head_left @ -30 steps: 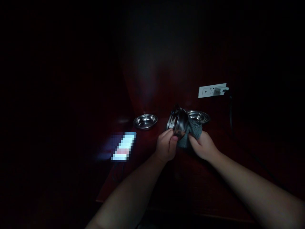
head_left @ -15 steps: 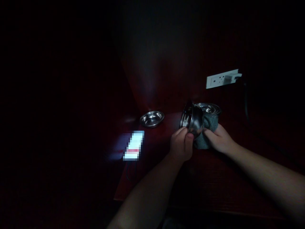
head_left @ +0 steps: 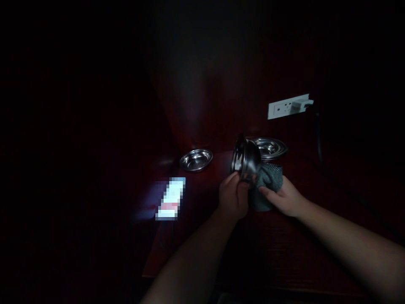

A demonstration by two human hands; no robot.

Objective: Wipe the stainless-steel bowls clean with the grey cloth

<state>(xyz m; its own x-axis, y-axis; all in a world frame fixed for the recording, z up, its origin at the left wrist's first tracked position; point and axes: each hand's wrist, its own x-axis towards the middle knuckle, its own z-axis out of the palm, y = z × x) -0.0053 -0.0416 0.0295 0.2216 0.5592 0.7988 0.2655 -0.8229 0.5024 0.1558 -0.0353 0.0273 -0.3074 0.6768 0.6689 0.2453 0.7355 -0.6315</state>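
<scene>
No words or numbers can be read. The lit screen (head_left: 171,198) by the left edge of the desk (head_left: 272,249) is just blurry blocks.

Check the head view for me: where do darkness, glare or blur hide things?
Head view: deep darkness swallows the left side and the far edges; the lit phone is pixelated, its screen unreadable; bright glints streak the held bowl and the dish on the left; the cloth shows dimly but its weave is discernible; the cable fades into shadow.
</scene>
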